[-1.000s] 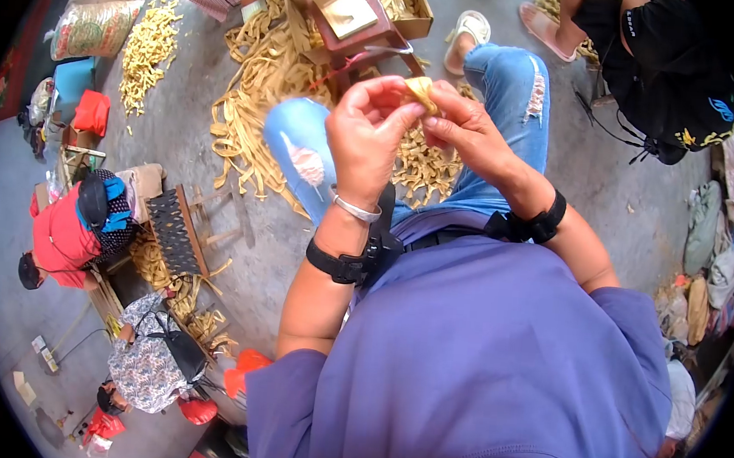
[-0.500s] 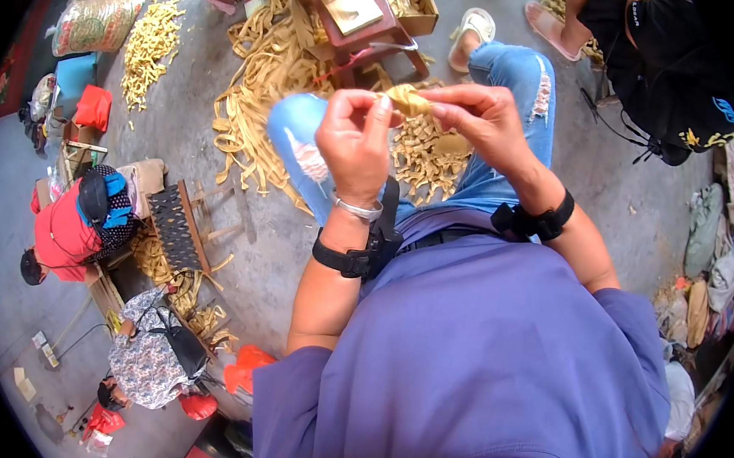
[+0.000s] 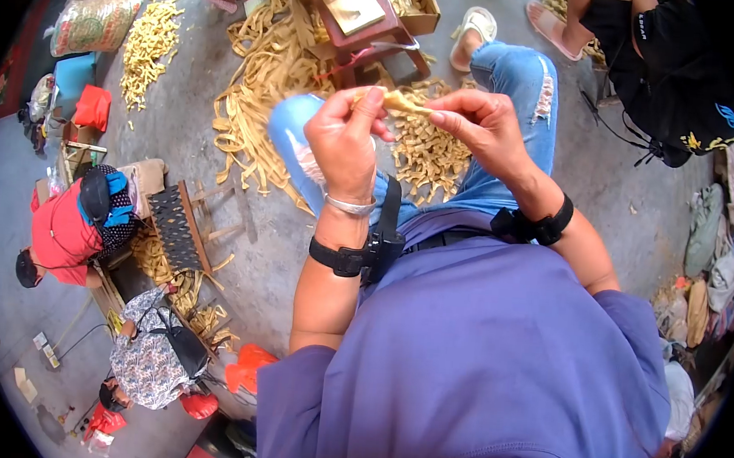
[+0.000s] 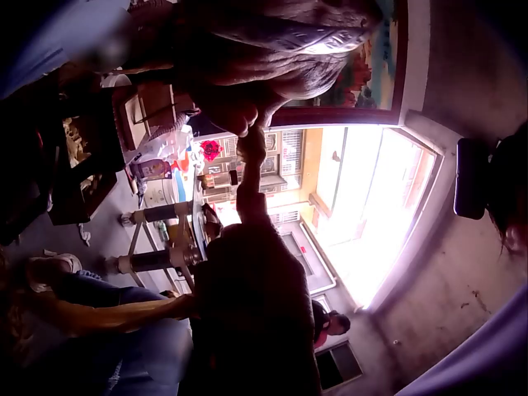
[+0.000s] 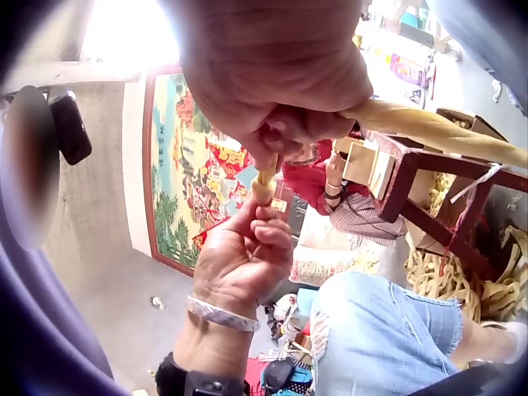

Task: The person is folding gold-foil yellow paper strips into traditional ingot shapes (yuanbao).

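The twisted yellowish strip (image 3: 404, 105) is stretched between both hands, above the pile of short knotted pieces (image 3: 429, 164). The left hand (image 3: 348, 138) pinches one end between thumb and fingers; the right hand (image 3: 486, 137) pinches the other, and a trailing strand (image 5: 450, 134) seems to run out from it. If either pinch slackened, the twist could unwind; too hard a pull might split the strip. Dropped, it would likely get lost among the similar pieces. Farther out, the strand could snag on the red-brown wooden stool (image 5: 400, 172) or tangle with the loose long strips (image 3: 250, 140).
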Motion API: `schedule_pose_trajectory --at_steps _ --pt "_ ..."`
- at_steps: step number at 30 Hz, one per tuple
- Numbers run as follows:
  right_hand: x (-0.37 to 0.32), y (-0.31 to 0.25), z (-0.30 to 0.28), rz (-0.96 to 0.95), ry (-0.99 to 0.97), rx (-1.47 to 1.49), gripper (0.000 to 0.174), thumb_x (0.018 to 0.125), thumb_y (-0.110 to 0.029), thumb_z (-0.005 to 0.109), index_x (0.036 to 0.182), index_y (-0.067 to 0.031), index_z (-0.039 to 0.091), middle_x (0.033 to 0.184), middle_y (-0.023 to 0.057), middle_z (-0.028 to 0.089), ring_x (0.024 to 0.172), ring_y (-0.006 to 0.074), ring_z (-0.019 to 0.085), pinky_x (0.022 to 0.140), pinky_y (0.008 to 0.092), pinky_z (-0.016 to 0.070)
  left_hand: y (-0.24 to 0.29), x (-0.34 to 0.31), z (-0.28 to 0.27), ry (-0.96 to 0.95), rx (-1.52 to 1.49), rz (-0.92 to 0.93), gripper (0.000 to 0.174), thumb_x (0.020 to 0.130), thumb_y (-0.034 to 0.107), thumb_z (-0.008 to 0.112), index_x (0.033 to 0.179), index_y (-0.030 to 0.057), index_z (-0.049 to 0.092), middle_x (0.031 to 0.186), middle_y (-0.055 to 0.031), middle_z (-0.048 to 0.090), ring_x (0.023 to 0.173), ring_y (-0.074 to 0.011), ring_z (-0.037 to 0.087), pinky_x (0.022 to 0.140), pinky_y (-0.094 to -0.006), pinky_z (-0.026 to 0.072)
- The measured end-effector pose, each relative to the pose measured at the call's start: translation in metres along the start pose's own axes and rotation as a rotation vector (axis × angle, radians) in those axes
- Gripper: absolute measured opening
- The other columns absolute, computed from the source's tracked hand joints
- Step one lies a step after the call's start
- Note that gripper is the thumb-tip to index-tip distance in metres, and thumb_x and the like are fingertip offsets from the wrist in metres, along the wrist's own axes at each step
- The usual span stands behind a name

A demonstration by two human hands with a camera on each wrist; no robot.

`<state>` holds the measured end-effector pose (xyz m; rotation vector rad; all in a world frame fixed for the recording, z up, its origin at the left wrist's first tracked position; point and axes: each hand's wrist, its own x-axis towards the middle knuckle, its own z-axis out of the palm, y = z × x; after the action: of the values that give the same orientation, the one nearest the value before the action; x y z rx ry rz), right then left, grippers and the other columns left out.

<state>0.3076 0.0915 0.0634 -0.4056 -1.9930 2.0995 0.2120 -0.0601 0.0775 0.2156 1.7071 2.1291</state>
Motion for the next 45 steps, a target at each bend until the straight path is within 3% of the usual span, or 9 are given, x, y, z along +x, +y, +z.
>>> schedule_pose_trajectory --at_steps 11,15,19,30,33,37,39,42,45 --pt "0.019 0.012 -0.018 0.049 -0.088 0.046 0.017 0.084 -0.012 0.069 0.093 0.0019 0.068 0.077 -0.001 0.064 0.072 0.0031 0.055 0.062 0.0172 0.0434 0.013 0.031 -0.014 -0.096 0.22 0.096 0.02 0.085 0.01 0.068 0.1 -0.0026 0.067 0.082 -0.0084 0.068 0.069 -0.0113 0.063 0.065 -0.0205 0.0509" --pt "0.038 0.002 -0.012 0.014 -0.162 0.023 0.019 0.084 -0.015 0.07 0.093 0.0022 0.068 0.079 0.0002 0.065 0.072 0.004 0.057 0.062 0.0186 0.0453 0.028 0.046 -0.008 -0.513 0.361 -0.197 0.028 0.081 0.012 0.071 0.105 -0.0018 0.066 0.08 -0.0031 0.067 0.065 -0.0073 0.06 0.059 -0.0189 0.048" --pt "0.056 -0.007 -0.016 -0.05 -0.173 -0.185 0.016 0.084 -0.013 0.069 0.092 0.0005 0.069 0.078 0.0028 0.067 0.072 0.0061 0.059 0.064 0.0219 0.0481 0.014 0.06 -0.013 -0.484 0.337 -0.253 0.017 0.077 0.012 0.075 0.09 0.0009 0.072 0.066 0.0006 0.063 0.052 -0.0023 0.052 0.044 -0.0164 0.0401" --pt "0.084 0.015 -0.026 0.048 -0.156 -0.101 0.018 0.085 -0.014 0.068 0.092 0.0019 0.068 0.078 0.0011 0.066 0.074 0.005 0.057 0.065 0.0208 0.0459 0.005 0.067 -0.038 -0.305 0.601 -0.149 0.022 0.087 0.017 0.067 0.07 0.0036 0.062 0.061 0.0013 0.058 0.051 -0.0031 0.051 0.044 -0.018 0.0391" --pt "0.085 0.02 -0.026 0.109 -0.188 -0.064 0.017 0.085 -0.014 0.068 0.092 0.0016 0.068 0.079 0.0012 0.066 0.074 0.0052 0.057 0.066 0.0212 0.0458 0.002 0.065 -0.047 -0.295 0.347 -0.222 0.023 0.088 0.018 0.066 0.07 0.0033 0.062 0.059 0.002 0.057 0.049 -0.0027 0.049 0.043 -0.0179 0.0379" --pt "0.091 0.024 -0.021 0.18 -0.198 0.045 0.018 0.085 -0.015 0.068 0.092 0.0015 0.067 0.079 0.0013 0.066 0.074 0.0055 0.057 0.066 0.0216 0.0456 -0.013 0.093 -0.069 -0.352 0.564 0.136 0.02 0.088 0.017 0.065 0.098 -0.0012 0.067 0.088 -0.0068 0.067 0.076 -0.009 0.06 0.068 -0.0223 0.0487" --pt "0.096 0.023 -0.021 0.203 -0.203 0.067 0.02 0.085 -0.016 0.069 0.093 0.0016 0.067 0.081 0.0018 0.066 0.075 0.0056 0.057 0.068 0.0213 0.0457 0.01 0.098 -0.047 -0.287 0.329 -0.071 0.036 0.087 0.014 0.065 0.119 -0.0019 0.058 0.103 -0.0098 0.066 0.093 -0.0134 0.061 0.084 -0.0283 0.0495" --pt "0.105 0.024 -0.018 0.154 -0.274 0.078 0.02 0.086 -0.016 0.068 0.095 0.0019 0.067 0.084 0.003 0.067 0.078 0.007 0.059 0.071 0.0223 0.0475 0.011 0.104 -0.024 -0.556 0.288 -0.318 0.035 0.085 0.013 0.068 0.116 -0.0014 0.061 0.092 -0.008 0.067 0.075 -0.0108 0.063 0.068 -0.0233 0.0517" --pt "0.116 0.018 -0.017 0.082 -0.268 -0.05 0.02 0.085 -0.014 0.068 0.097 0.0023 0.067 0.086 0.0046 0.068 0.08 0.0078 0.06 0.072 0.0235 0.0487 -0.005 0.114 -0.023 -0.494 0.186 -0.386 0.018 0.083 0.01 0.068 0.095 -0.0032 0.069 0.071 -0.0038 0.063 0.057 -0.0069 0.057 0.052 -0.0192 0.0498"
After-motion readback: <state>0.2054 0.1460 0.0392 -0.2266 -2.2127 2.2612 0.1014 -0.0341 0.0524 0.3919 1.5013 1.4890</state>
